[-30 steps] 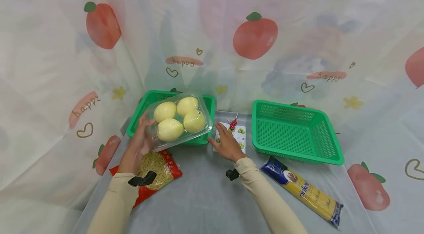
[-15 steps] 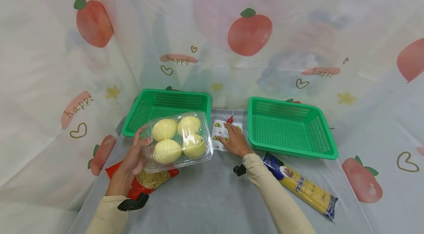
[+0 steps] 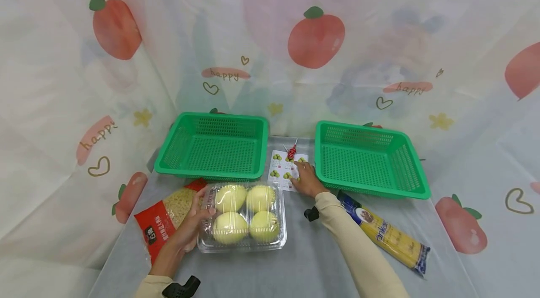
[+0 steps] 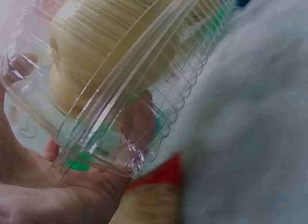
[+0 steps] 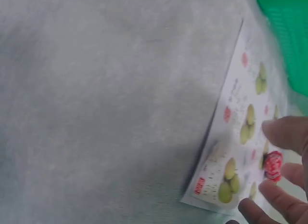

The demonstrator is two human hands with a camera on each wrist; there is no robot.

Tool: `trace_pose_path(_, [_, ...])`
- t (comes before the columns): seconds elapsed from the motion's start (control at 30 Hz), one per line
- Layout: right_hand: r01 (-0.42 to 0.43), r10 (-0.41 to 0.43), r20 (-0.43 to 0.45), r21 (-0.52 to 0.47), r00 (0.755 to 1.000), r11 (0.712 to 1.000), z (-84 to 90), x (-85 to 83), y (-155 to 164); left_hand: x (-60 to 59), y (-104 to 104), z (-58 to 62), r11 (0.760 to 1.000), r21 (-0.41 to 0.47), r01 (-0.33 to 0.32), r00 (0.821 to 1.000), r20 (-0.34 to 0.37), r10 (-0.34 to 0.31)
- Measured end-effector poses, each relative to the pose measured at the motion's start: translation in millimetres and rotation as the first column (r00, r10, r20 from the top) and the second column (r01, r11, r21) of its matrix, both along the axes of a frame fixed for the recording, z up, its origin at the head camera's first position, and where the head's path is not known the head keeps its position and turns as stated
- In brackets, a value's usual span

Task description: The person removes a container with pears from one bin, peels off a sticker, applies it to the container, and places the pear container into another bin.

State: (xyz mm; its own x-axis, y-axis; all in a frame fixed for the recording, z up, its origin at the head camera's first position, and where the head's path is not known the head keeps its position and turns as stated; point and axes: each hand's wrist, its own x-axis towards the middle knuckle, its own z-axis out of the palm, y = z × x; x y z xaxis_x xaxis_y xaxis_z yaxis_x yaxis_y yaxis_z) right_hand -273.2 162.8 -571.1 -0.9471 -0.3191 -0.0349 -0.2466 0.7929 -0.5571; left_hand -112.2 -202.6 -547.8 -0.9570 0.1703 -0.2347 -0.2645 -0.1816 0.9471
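Note:
My left hand point(image 3: 189, 228) grips the left side of a clear plastic clamshell box point(image 3: 242, 247), thumb at its near left edge. Inside sit several pale yellow fruits point(image 3: 229, 227), pear-like in colour and shape. Through the plastic in the left wrist view, fingertips point(image 4: 138, 119) show behind the box. Over the right edge of a white sticker sheet point(image 3: 275, 165) printed with green fruit, my right hand point(image 3: 309, 181) reaches with loosely spread fingers and holds nothing. Just beyond those fingers lies a small red-wrapped lollipop bundle point(image 3: 291, 152) with white sticks, on the sheet.
Two green perforated baskets stand at the back, one left point(image 3: 211, 176) and one right point(image 3: 371, 189). A red-ended pasta bag point(image 3: 162, 218) lies under and beside the left forearm. The long yellow spaghetti pack point(image 3: 386, 234) lies right of the right forearm, all on a grey cloth point(image 3: 270, 274).
The box of fruit has come down and toward me from over the left basket, levelling out in my left hand. My right hand has shifted slightly right, uncovering more of the sheet.

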Motion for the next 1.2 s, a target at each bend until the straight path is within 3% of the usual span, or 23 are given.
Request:
trace_pose_path(0.27, [0.086,-0.088,0.067,0.032,0.994,0.996,-7.8,-2.1,7.1,15.3,31.3,-28.9,0.999,-0.023,0.035,0.999,0.015,-0.034])
trace_pose_path(0.6, [0.098,-0.107,0.061,0.128,0.992,0.987,-7.6,-2.5,14.9,20.2,65.2,-44.0,0.997,-0.044,0.068,0.997,0.029,-0.066])
trace_pose_path(0.83, [0.148,-0.154,0.065,0.085,0.986,0.985,-4.5,2.3,14.3,17.9,74.7,-49.0,0.981,-0.171,0.087,0.996,-0.005,-0.09])
trace_pose_path(0.97, [0.181,-0.184,0.044,0.065,0.982,0.981,0.4,5.4,9.8,17.7,76.2,-43.8,0.94,-0.329,0.088,0.993,-0.046,-0.109])
trace_pose_path(1.13, [0.198,-0.2,0.039,0.035,0.979,0.979,3.6,5.4,2.0,16.7,72.9,-31.1,0.865,-0.498,0.058,0.988,-0.098,-0.123])
trace_pose_path(1.2, [0.189,-0.19,0.043,0.031,0.981,0.981,4.0,4.1,-0.3,16.3,71.1,-25.2,0.823,-0.567,0.022,0.982,-0.144,-0.125])
